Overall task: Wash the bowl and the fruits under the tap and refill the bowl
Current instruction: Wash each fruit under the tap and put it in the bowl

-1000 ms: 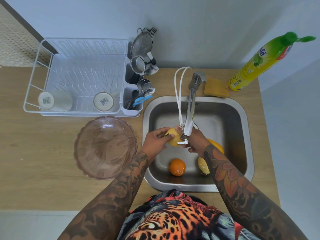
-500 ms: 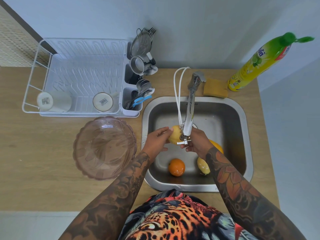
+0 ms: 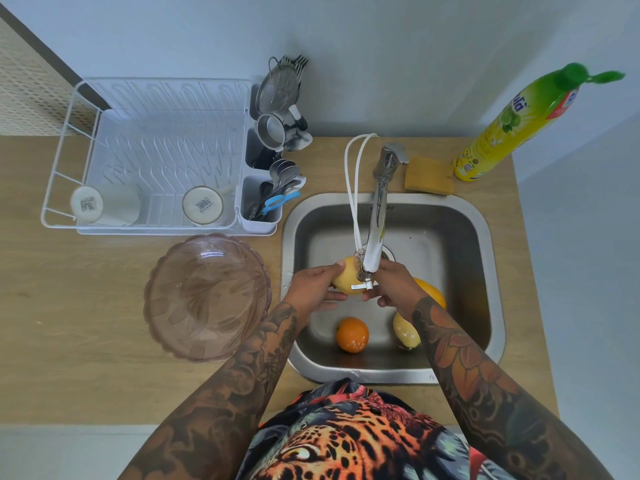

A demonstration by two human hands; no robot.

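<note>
Even, soft daylight fills the frame, with faint shadows. Mild glare sits on the sink [image 3: 481, 237] rim and the wet orange [image 3: 351, 336]. Strong wide-angle bending warps the edges; the bottle [image 3: 512, 129] at upper right smears.

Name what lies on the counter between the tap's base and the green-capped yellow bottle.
In the head view, a yellow sponge lies between the tap base and the bottle, behind the sink rim.

Barcode stickers on both upturned cups [image 3: 86, 205] [image 3: 202, 205] and the bottle [image 3: 519, 123] label are too blurred to read.
</note>
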